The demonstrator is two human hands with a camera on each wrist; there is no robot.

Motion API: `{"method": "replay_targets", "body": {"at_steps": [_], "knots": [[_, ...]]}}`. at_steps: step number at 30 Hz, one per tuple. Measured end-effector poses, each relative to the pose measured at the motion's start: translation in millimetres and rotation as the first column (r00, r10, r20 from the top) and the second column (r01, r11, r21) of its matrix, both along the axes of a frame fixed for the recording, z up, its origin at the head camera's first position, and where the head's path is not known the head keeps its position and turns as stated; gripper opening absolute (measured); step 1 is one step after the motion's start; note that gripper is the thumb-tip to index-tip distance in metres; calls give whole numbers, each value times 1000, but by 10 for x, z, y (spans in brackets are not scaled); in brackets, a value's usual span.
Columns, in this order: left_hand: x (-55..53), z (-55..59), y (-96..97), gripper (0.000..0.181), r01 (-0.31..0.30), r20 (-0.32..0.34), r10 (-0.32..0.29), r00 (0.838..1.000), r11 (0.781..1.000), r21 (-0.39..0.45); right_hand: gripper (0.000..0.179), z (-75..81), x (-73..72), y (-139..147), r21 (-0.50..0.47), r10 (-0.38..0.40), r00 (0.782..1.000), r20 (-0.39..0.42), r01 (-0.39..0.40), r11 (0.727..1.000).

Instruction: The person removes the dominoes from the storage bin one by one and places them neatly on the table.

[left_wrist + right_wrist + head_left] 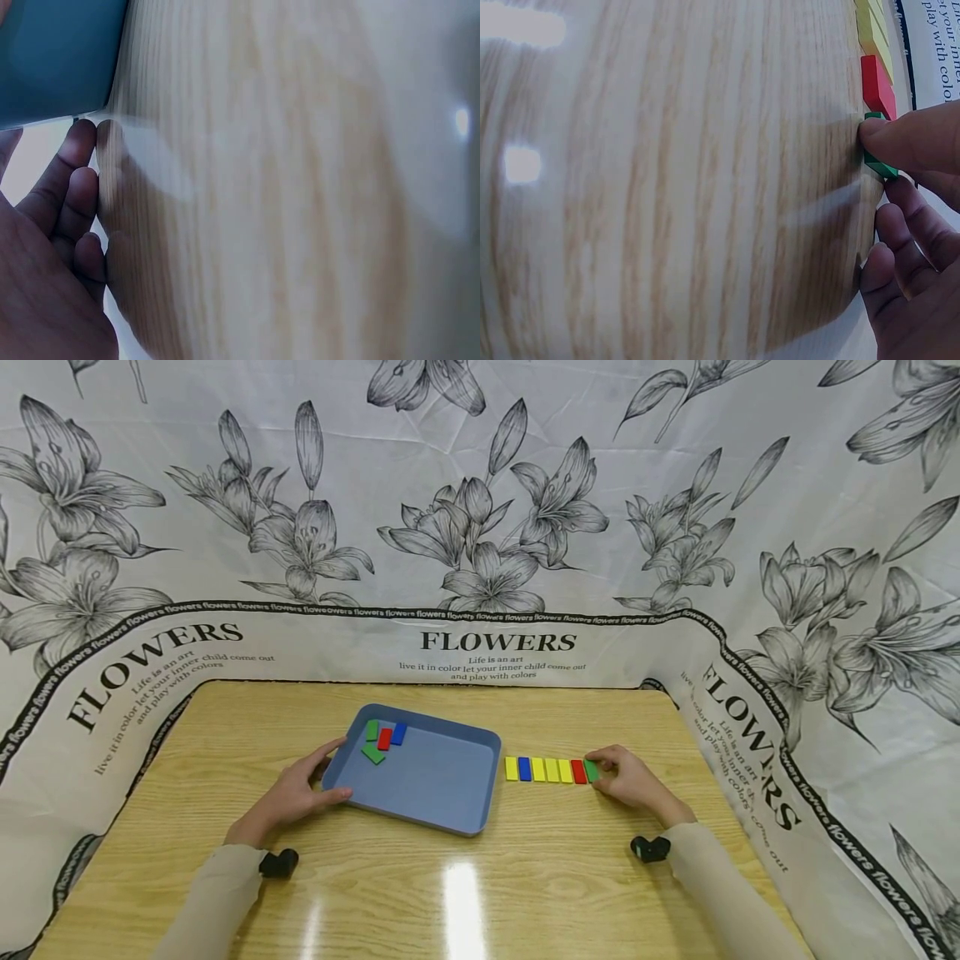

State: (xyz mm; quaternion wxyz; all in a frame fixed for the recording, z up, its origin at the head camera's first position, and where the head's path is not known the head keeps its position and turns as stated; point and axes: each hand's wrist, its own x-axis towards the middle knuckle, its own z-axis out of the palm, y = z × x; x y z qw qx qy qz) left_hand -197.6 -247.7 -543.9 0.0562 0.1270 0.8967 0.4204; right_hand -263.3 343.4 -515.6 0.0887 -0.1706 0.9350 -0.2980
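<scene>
With thumb and fingers, my right hand point(632, 779) pinches a green block point(880, 165) at the right end of a row on the table. Beside it in the row stands a red block point(578, 772), then three yellow blocks point(552, 770), a blue block point(525, 768) and one more yellow block point(512, 768). My left hand point(294, 791) holds the left end of a blue-grey tray point(442, 785), its thumb by the near corner. Inside the tray's far left part lie a red block point(385, 739), a blue block point(400, 733) and green pieces point(373, 754).
The wooden table point(360, 893) carries the tray and the row, which starts just right of the tray's rim. A white cloth with printed flowers point(495, 647) hangs around the back and sides. Dark wrist devices point(279, 863) sit on both sleeves.
</scene>
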Motion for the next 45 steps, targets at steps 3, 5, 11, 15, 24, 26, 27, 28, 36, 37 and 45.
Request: {"method": "replay_targets", "body": {"at_steps": [3, 5, 11, 15, 24, 26, 27, 28, 36, 37, 45], "knots": [[0, -4, -2, 91, 3, 0, -3, 1000, 1000, -2, 47, -8, 5, -1, 3, -3, 1000, 1, 3, 1000], [0, -7, -5, 91, 4, 1, -4, 1000, 1000, -1, 47, -14, 3, 2, 2, -6, 1000, 9, 6, 1000], [-7, -19, -9, 91, 4, -2, -4, 1000, 1000, -5, 46, -6, -2, -3, -8, -9, 1000, 23, 9, 1000], [-4, -11, -5, 91, 3, 1, -3, 1000, 1000, -6, 46, 8, 7, -13, -11, -3, 1000, 17, 3, 1000], [11, 27, 7, 91, -9, 15, 9, 1000, 1000, -5, 50, 43, -18, 5, -12, 16, 1000, 15, -16, 1000], [10, 32, 12, 91, -19, 22, 19, 1000, 1000, -9, 51, 47, -29, 10, -23, 9, 1000, 21, -8, 1000], [9, 35, 15, 91, -21, 25, 21, 999, 1000, -12, 52, 50, -34, 12, -30, 5, 1000, 28, -4, 1000], [8, 35, 14, 91, -17, 23, 18, 1000, 1000, -14, 53, 54, -40, 12, -34, 2, 999, 36, 0, 999], [5, 34, 24, 91, -16, 27, 17, 1000, 1000, -7, 62, 121, -116, -59, -65, -70, 992, 109, 78, 995], [5, 34, 22, 91, -17, 26, 17, 1000, 1000, -8, 63, 130, -131, -82, -73, -81, 990, 117, 90, 993], [4, 32, 8, 92, -1, 18, 1, 1000, 1000, 4, 67, 202, -322, -397, -160, -86, 991, 98, 101, 982]]}}
